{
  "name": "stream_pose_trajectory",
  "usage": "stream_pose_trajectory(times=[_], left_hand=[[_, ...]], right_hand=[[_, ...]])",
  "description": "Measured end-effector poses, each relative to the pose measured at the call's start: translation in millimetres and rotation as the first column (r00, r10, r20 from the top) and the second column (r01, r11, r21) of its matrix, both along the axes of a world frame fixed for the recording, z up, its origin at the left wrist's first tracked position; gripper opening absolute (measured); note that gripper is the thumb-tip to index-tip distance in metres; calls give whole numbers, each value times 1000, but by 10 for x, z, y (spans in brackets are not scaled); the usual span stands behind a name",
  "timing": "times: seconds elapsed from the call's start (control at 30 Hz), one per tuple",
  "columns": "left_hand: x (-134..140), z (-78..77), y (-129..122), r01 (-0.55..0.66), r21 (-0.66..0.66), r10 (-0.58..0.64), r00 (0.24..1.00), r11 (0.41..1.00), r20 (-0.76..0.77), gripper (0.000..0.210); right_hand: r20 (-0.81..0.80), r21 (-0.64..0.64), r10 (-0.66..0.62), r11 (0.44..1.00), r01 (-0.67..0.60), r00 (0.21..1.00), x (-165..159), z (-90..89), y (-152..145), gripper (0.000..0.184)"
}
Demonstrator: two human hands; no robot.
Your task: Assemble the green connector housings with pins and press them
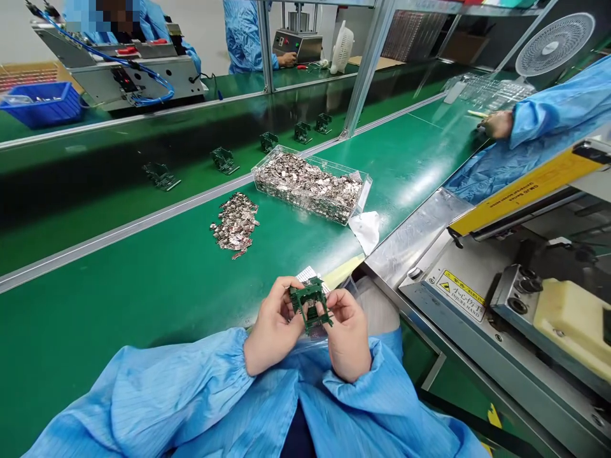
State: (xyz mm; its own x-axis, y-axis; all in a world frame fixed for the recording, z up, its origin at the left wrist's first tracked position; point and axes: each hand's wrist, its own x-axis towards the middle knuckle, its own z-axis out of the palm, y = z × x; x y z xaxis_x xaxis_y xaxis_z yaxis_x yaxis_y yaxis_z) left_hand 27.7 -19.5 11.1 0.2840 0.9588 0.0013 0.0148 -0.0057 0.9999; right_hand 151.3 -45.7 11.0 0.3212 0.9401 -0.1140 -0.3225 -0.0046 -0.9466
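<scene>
Between my two hands, just above the near edge of the green table, is a dark green plastic frame (310,294) with an opening in its middle. My left hand (277,321) grips its left side, the thumb reaching to the opening. On the opposite side my right hand (347,327) pinches the frame with thumb and fingers. Ahead lies a loose pile of small metal pieces (236,222). Beyond the pile, a clear plastic box (351,216) is filled with more such pieces. Whether a small part sits inside the frame's opening is too fine to tell.
Several similar green frames (223,160) stand on the dark green strip (191,203) behind a metal rail. At right is a machine with a yellow label bar (520,187). A co-worker's hand (499,124) rests farther along the table, near a white fan (554,46).
</scene>
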Motion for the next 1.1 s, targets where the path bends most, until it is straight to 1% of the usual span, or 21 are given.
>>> stream_pose_trajectory(times=[0.07,0.13,0.2,0.27,0.33,0.37,0.43,0.5,0.57,0.63,0.73,0.87,0.97,1.1], left_hand=[[-2,0,-6,41,-9,-41,999,999,8,27],[1,35,16,64,-33,-63,998,997,23,29],[20,97,88,34,-74,-30,998,997,60,35],[70,158,211,-28,-120,42,993,992,113,44],[159,175,356,-62,-144,85,983,988,163,49],[215,158,423,-62,-141,87,979,988,182,50],[339,72,526,-60,-104,79,978,993,193,48],[447,-53,578,-77,-38,82,986,996,144,46],[511,-167,591,-91,31,89,995,995,50,42],[530,-233,589,-90,86,94,994,992,-47,38],[520,-243,586,-83,131,102,984,988,-145,33],[524,-212,586,-77,154,110,968,985,-224,31],[543,-199,584,-72,156,110,961,985,-253,31],[555,-187,583,-84,157,123,958,984,-257,31]], right_hand=[[2,2,2,1000,-2,1000,19,2,-23,25],[20,12,15,1000,-15,1000,91,-21,-60,22],[39,8,-5,1000,5,999,214,-95,-107,21],[82,-39,-55,998,59,995,350,-227,-148,27],[146,-108,-58,991,74,988,449,-388,-161,38],[177,-134,-36,989,60,983,472,-465,-154,43],[217,-152,14,988,19,976,464,-581,-114,49],[245,-137,37,991,-3,969,410,-635,-55,50],[269,-113,51,993,-21,962,353,-642,0,49],[278,-91,59,995,-35,959,319,-641,34,47],[282,-67,42,997,-24,959,314,-687,45,47],[311,-52,1,999,16,950,337,-816,17,49],[354,-46,-26,998,45,935,354,-878,-41,48],[415,-37,-38,998,59,909,351,-881,-166,48]])
